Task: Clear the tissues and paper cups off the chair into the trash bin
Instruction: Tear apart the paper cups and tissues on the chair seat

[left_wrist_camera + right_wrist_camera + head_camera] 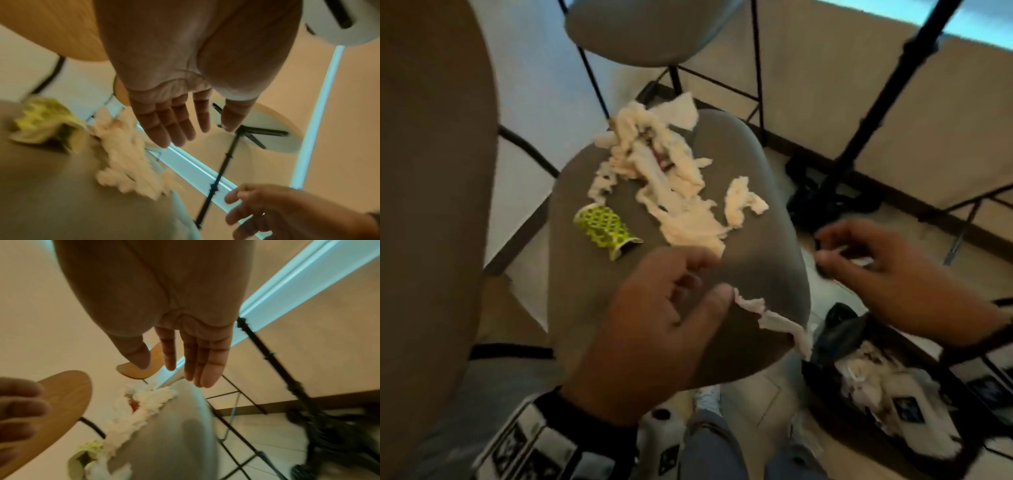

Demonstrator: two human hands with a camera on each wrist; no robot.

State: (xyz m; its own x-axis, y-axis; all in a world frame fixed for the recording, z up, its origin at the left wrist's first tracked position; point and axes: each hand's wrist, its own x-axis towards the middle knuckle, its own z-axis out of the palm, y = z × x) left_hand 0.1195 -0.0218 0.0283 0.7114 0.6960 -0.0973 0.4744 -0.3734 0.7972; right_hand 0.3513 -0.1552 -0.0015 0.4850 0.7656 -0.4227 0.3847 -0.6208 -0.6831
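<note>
A grey chair seat (756, 260) carries a long heap of crumpled white tissues (664, 181) (127, 154) (144, 405) and a smaller clump (743, 202). A green patterned paper cup (604, 228) (45, 123) (86, 456) lies on its side at the seat's left. A thin tissue strip (774, 318) hangs over the near right edge. My left hand (709, 277) (195, 134) hovers over the near part of the seat with straight fingers, holding nothing, its thumb close to that strip. To the right of the seat my right hand (825, 250) (170, 369) is empty with spread fingers, above the floor.
A trash bin (835, 329) with a black liner and tissues inside stands on the floor at the lower right. A wooden table (431, 171) fills the left side. A second chair (647, 31) stands behind, and a black tripod (842, 164) to the right.
</note>
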